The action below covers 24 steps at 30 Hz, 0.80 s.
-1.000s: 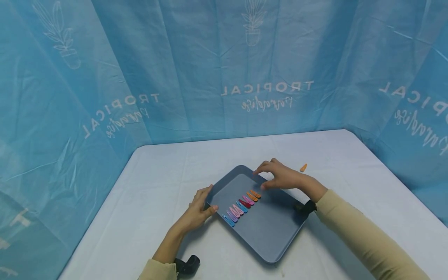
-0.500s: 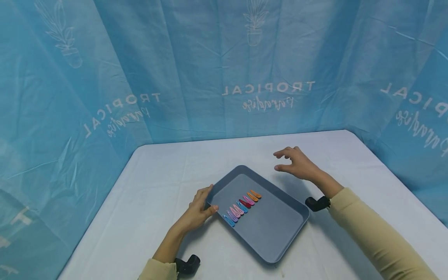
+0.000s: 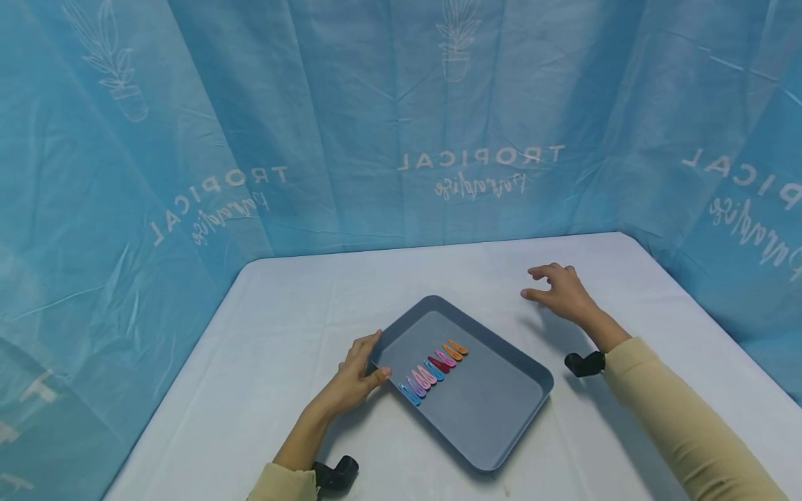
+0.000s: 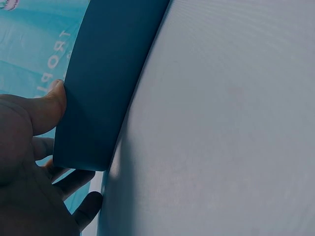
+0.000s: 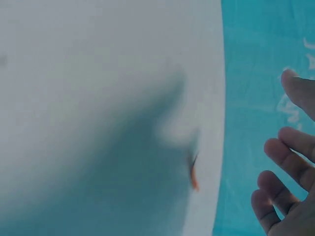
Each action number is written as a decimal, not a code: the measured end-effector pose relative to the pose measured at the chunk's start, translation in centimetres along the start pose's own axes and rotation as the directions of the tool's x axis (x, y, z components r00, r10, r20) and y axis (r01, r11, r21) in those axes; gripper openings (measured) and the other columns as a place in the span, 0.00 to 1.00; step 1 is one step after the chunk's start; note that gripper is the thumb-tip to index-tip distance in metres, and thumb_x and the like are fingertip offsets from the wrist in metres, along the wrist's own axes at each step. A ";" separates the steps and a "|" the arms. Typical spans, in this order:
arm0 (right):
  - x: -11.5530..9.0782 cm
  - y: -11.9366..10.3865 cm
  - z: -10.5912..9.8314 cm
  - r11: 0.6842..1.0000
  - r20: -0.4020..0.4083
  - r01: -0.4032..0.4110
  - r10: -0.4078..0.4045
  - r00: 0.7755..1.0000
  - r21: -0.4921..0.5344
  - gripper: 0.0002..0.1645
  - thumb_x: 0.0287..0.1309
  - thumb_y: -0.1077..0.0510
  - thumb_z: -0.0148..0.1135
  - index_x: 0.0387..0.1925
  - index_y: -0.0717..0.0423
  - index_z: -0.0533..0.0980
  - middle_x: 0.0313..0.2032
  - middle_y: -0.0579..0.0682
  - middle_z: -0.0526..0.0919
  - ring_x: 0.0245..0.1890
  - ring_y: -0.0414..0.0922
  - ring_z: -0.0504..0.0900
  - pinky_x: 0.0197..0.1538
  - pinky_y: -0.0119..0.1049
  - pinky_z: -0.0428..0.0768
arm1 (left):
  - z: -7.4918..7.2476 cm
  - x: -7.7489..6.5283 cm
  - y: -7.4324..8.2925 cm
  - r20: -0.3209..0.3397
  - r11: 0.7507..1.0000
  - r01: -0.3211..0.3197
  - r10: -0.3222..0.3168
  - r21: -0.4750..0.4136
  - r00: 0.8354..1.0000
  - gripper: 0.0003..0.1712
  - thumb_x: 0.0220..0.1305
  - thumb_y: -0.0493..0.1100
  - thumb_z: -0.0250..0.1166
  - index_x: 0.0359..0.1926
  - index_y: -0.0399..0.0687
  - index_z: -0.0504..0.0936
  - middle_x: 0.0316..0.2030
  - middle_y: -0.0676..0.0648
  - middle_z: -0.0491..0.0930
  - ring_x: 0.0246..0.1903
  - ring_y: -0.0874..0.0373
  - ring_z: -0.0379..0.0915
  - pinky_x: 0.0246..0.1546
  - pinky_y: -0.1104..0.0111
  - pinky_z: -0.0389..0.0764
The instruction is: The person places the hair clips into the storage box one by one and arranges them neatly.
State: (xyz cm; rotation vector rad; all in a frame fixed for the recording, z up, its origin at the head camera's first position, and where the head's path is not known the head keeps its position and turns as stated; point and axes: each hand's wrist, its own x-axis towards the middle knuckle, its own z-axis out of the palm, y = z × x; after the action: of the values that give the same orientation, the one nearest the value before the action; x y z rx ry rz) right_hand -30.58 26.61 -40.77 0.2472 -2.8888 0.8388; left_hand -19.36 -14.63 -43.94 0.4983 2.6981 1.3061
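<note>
A grey rectangular tray (image 3: 495, 410) lies turned at an angle on the table. Across it runs a diagonal row of several snap hair clips in blue, purple, pink, red and orange, among them a red hair clip (image 3: 438, 364). My left hand (image 3: 349, 381) holds the tray's left corner, thumb at the rim and fingers around the outside. Beyond the tray's right side, my right hand (image 3: 560, 292) hovers over the table with fingers spread, holding nothing. A loose orange hair clip (image 5: 194, 179) lies in its shadow in the right wrist view; in the head view the hand hides it.
A white cloth (image 3: 282, 313) covers the table. Blue printed curtains (image 3: 351, 139) close in the back and both sides. Black wrist-worn devices, such as the right one (image 3: 585, 364), stick out from both wrists.
My right hand has moved from over the tray, rightward past its edge, to above the loose orange hair clip, which it now hides. The left hand and tray have stayed put.
</note>
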 end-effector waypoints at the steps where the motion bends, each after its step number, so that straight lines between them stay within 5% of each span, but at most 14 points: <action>1: 0.0 0.3 0.0 1.000 -0.005 -0.012 0.012 1.000 -0.005 0.35 0.56 0.46 0.65 0.60 0.62 0.70 0.53 0.63 0.75 0.51 0.58 0.67 0.46 0.51 0.72 | 0.0 0.0 0.0 -0.002 1.000 -0.001 0.001 0.000 1.000 0.42 0.65 0.45 0.60 0.73 0.44 0.50 0.68 0.37 0.54 0.70 0.36 0.44 0.61 0.30 0.35; 24: -0.4 3.8 0.7 0.967 0.062 -0.183 0.196 0.979 -0.176 0.42 0.53 0.39 0.63 0.58 0.69 0.70 0.53 0.70 0.70 0.50 0.65 0.64 0.50 0.59 0.66 | 0.0 0.0 0.2 -0.008 1.000 0.021 -0.020 0.002 1.000 0.42 0.65 0.46 0.60 0.73 0.45 0.50 0.69 0.37 0.53 0.70 0.37 0.45 0.62 0.31 0.37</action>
State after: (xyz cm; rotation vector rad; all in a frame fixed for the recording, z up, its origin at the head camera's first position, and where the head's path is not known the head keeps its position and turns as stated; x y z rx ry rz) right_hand -31.00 29.41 -43.40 -0.0143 -3.0725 0.6149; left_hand -19.33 -14.47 -43.79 0.4652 2.7039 1.3033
